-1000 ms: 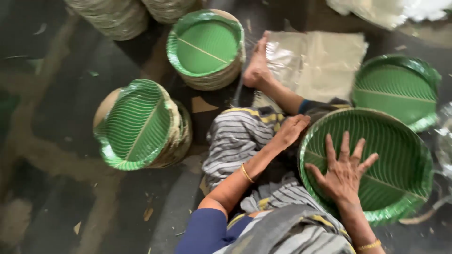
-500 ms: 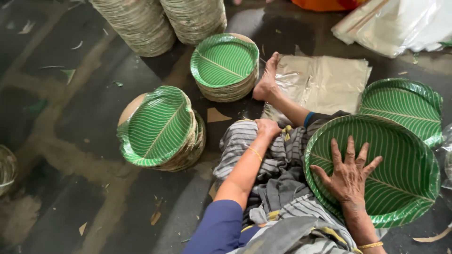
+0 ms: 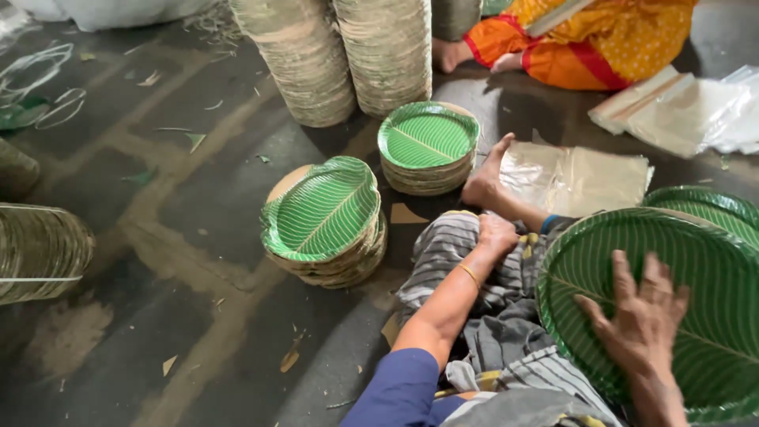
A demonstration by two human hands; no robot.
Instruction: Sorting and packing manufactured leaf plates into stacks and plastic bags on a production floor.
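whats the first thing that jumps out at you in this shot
The bright green leaf-patterned plates stand out: a large round plate at lower right with the right hand spread flat on it, and two smaller stacks of green plates on the dark floor at centre. Behind them rise tall columns of plain tan plates at the top, beside a seated person in orange cloth. The left hand rests on the striped cloth over the knee.

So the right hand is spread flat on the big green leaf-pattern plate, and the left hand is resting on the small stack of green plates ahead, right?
Not quite. The right hand is spread on the big green plate, but the left hand rests closed on the knee in striped cloth, apart from the small stack of green plates. The head view shows it.
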